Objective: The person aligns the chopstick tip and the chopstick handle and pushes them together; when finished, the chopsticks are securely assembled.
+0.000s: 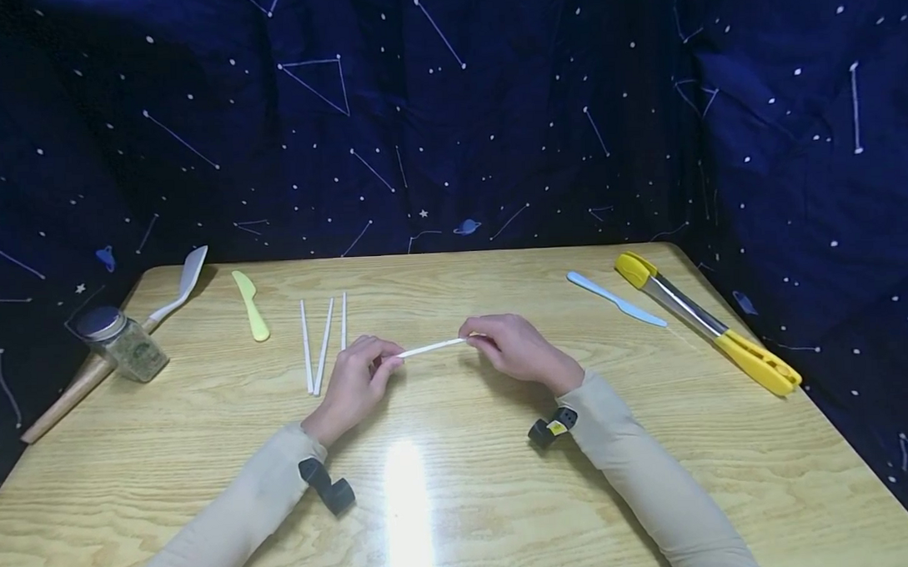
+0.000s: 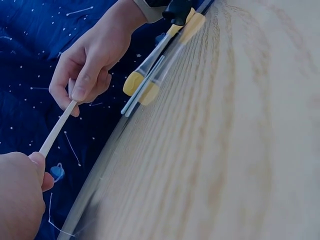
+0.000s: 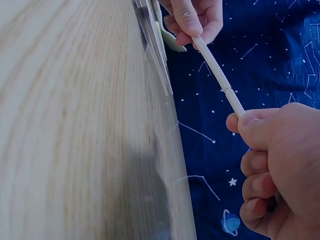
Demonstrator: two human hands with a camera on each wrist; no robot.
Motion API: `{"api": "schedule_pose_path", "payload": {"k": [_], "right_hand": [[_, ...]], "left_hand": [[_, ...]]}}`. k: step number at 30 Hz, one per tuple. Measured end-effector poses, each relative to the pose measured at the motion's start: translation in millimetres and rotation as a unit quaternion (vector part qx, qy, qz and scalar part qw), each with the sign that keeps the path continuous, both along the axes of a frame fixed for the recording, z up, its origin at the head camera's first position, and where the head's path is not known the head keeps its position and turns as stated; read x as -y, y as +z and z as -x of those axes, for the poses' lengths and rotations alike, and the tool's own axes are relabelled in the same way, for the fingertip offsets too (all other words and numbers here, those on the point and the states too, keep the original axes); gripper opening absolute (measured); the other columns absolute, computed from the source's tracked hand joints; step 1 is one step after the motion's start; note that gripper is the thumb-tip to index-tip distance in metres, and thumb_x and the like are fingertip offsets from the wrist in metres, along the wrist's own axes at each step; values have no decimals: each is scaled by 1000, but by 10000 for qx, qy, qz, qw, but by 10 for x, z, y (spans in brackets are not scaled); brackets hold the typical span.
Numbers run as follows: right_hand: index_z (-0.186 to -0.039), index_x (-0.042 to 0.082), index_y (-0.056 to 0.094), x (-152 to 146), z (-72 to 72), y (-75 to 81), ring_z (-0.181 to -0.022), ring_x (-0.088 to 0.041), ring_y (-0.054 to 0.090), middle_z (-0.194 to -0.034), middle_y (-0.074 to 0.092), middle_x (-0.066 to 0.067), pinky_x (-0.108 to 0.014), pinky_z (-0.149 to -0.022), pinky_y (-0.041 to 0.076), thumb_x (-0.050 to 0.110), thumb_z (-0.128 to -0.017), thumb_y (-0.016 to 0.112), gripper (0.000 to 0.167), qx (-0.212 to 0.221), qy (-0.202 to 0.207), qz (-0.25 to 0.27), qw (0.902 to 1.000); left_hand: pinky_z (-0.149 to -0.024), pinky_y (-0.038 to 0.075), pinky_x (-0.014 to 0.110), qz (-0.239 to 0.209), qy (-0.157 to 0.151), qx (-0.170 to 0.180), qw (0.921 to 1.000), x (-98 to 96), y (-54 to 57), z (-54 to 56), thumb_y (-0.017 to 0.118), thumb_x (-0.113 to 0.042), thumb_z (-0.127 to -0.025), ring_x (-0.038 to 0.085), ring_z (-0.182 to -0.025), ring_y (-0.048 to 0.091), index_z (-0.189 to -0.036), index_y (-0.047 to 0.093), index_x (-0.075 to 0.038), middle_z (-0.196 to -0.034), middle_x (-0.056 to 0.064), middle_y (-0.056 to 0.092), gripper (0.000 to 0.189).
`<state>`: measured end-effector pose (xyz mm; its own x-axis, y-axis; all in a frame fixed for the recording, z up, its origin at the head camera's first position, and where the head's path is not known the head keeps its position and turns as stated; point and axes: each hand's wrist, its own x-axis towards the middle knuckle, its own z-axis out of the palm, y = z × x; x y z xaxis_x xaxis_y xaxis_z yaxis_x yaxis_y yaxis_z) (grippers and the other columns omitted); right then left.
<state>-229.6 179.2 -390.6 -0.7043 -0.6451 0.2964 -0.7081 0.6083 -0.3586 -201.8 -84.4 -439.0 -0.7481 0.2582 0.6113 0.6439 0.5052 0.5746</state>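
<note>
My left hand (image 1: 356, 383) and right hand (image 1: 518, 348) hold a white chopstick (image 1: 431, 348) between them, each pinching one end between thumb and fingers. It spans the gap over the table, its right end slightly farther away. In the right wrist view, a thin ring mark shows on the chopstick (image 3: 218, 72) close to the right fingertips. Several fingers of the right hand (image 3: 295, 160) curl in toward the palm there. Beyond the left hand lie three more white chopsticks (image 1: 307, 347) on the table, one partly hidden behind that hand.
On the wooden table (image 1: 476, 483), a yellow-green knife (image 1: 251, 306), a spice jar (image 1: 129, 345) and a wooden-handled spatula (image 1: 90, 384) lie left. A blue knife (image 1: 615, 299) and yellow-ended tongs (image 1: 706, 323) lie right. Dark starry cloth (image 1: 448, 117) hangs behind the table.
</note>
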Motion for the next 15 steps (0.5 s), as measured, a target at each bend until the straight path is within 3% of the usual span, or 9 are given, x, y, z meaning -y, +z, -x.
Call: {"api": "schedule_pose_path", "payload": {"k": [15], "right_hand": [[-98, 6, 66, -8, 1, -14, -60, -9, 42, -82, 67, -8, -24, -59, 39, 4, -94, 58, 9, 78, 116, 145, 9998]], "left_hand": [[-56, 46, 21, 21, -64, -21, 10000, -33, 7, -42, 73, -5, -82, 11, -65, 51, -87, 69, 0, -71, 4, 63, 7]]}}
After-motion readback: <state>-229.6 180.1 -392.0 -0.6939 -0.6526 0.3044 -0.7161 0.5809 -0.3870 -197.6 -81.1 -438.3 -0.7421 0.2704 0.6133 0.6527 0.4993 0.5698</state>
